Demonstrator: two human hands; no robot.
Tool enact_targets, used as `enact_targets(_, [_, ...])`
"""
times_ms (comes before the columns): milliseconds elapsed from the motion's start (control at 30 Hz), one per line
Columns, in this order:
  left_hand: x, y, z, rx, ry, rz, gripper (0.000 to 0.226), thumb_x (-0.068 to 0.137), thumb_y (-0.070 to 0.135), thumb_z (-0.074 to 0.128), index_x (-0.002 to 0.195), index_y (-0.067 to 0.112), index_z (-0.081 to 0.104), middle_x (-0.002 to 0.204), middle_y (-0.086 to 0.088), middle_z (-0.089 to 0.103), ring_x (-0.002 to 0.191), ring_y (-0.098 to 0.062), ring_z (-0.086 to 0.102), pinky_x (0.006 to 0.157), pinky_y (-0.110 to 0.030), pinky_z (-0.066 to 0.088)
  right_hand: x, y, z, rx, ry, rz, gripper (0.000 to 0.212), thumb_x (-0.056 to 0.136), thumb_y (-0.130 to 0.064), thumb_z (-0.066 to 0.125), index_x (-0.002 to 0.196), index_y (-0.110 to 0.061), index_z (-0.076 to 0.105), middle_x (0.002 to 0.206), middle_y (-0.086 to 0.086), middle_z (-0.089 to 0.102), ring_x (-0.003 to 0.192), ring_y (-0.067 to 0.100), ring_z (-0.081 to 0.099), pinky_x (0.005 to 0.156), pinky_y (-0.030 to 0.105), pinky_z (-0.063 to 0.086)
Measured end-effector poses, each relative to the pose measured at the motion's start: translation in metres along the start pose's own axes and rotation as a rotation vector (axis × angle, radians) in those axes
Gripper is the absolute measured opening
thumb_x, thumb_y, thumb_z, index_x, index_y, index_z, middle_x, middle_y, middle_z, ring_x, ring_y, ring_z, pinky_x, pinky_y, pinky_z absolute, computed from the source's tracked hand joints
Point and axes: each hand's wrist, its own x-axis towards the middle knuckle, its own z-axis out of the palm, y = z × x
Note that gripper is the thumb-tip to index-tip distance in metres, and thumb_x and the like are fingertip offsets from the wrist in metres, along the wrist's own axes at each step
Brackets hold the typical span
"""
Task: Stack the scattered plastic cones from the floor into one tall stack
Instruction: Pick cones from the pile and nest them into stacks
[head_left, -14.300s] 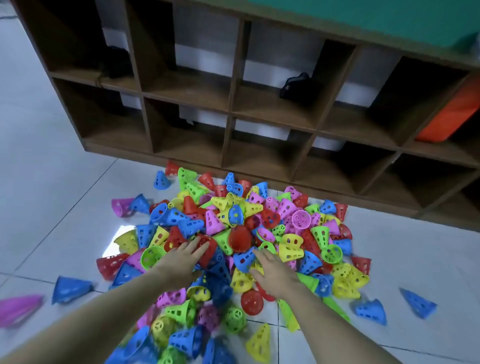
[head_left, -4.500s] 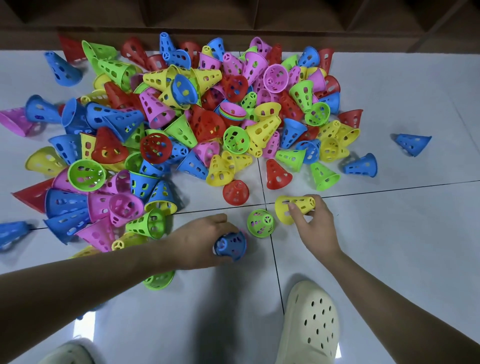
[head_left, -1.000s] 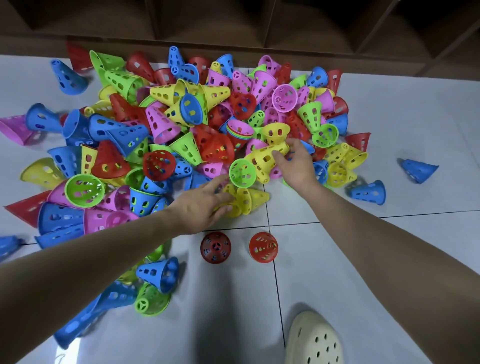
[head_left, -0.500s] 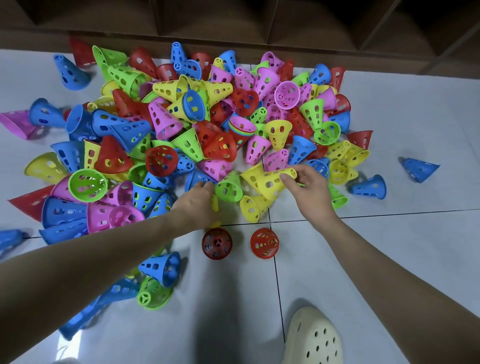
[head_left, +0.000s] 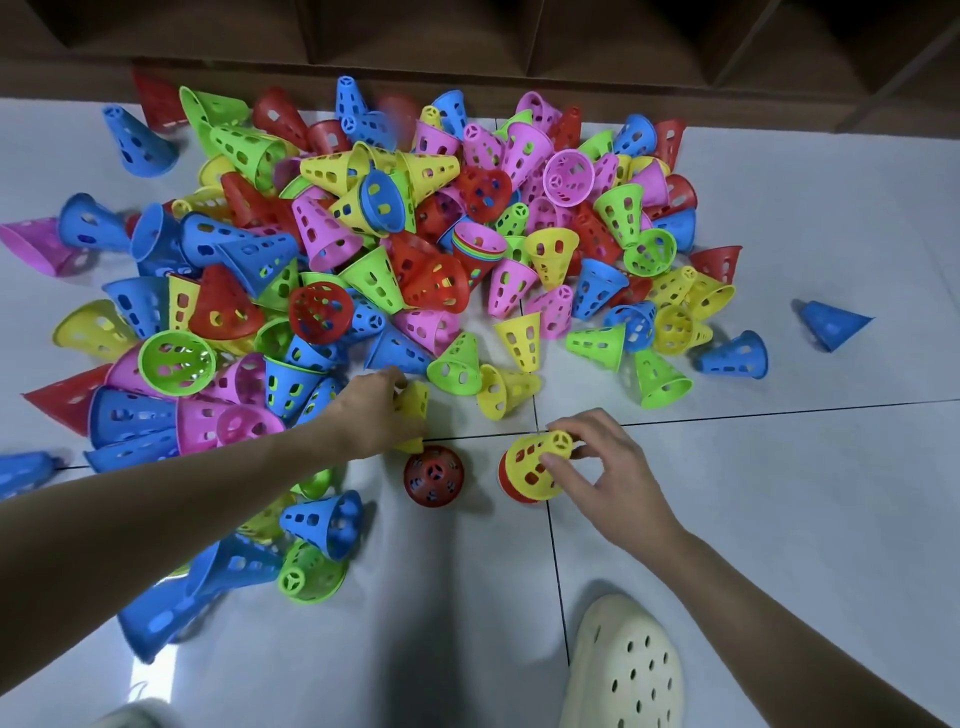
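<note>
The right hand (head_left: 605, 467) is pinching a yellow cone (head_left: 535, 465) by its narrow tip, lowering it onto a red cone (head_left: 506, 480). Just left of that red cone, the left hand (head_left: 376, 410) is closing around another yellow cone (head_left: 413, 402). These perforated shells are looking light, stiff and slick, so gripping near the tip is probably suiting them best.

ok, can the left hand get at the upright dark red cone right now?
Probably not yet. The left hand is full, closed on a yellow cone. The dark red cone stands just below it on bare floor, nothing between them.
</note>
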Motion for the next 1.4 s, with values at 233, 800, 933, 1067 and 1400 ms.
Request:
enact_targets(233, [-0.041, 0.01, -0.015, -0.285, 0.075, 0.168, 0.051, 0.079, 0.038, 0.083, 0.12, 0.024, 0.056, 0.103, 0.006, 0.065, 0.086, -0.011, 0.064, 0.073, -0.024, 0.053, -0.004, 0.02, 0.016, -0.125, -0.162, 0.07, 0.029, 0.085, -0.04, 0.069, 0.112, -0.03, 0.062, 0.107, -0.017, 0.05, 0.099, 0.007, 0.059, 0.086, 0.035, 0.053])
enact_targets(800, [-0.056, -0.025, 0.022, 0.083, -0.152, 0.493, 0.043, 0.082, 0.043, 0.076, 0.115, 0.042, 0.048, 0.113, 0.018, 0.064, 0.103, -0.005, 0.062, 0.087, -0.036, 0.054, 0.085, 0.035, 0.014, -0.28, -0.214, 0.098, 0.057, 0.088, -0.02, 0.072, 0.14, -0.016, 0.05, 0.138, 0.002, 0.051, 0.129, 0.022, 0.044, 0.109, 0.037, 0.039])
enact_targets(933, [-0.052, -0.03, 0.018, 0.156, -0.156, 0.543, 0.047, 0.082, 0.044, 0.073, 0.124, 0.036, 0.054, 0.125, 0.013, 0.06, 0.111, -0.011, 0.06, 0.094, -0.037, 0.052, 0.109, 0.025, 0.021, -0.413, -0.355, 0.04, 0.071, 0.084, -0.027, 0.074, 0.147, -0.019, 0.043, 0.147, 0.002, 0.047, 0.135, 0.022, 0.038, 0.11, 0.032, 0.033])
enact_targets(1067, [-0.046, -0.029, -0.003, 0.247, -0.073, 0.656, 0.071, 0.065, 0.031, 0.061, 0.136, 0.029, 0.052, 0.151, 0.001, 0.041, 0.133, -0.018, 0.046, 0.108, -0.037, 0.036, 0.114, 0.025, 0.03, -0.505, -0.383, 0.011, 0.07, 0.083, -0.038, 0.076, 0.143, -0.016, 0.048, 0.139, 0.005, 0.055, 0.127, 0.025, 0.046, 0.105, 0.038, 0.04])
enact_targets(1400, [0.028, -0.023, -0.044, 0.685, 0.026, 0.518, 0.083, 0.088, 0.029, 0.06, 0.159, 0.021, 0.019, 0.167, -0.001, 0.014, 0.15, -0.024, 0.019, 0.122, -0.038, 0.016, 0.085, 0.033, 0.028, -0.338, -0.344, 0.207, 0.07, 0.084, -0.049, 0.073, 0.142, -0.018, 0.048, 0.13, 0.004, 0.059, 0.118, 0.022, 0.055, 0.099, 0.036, 0.047])
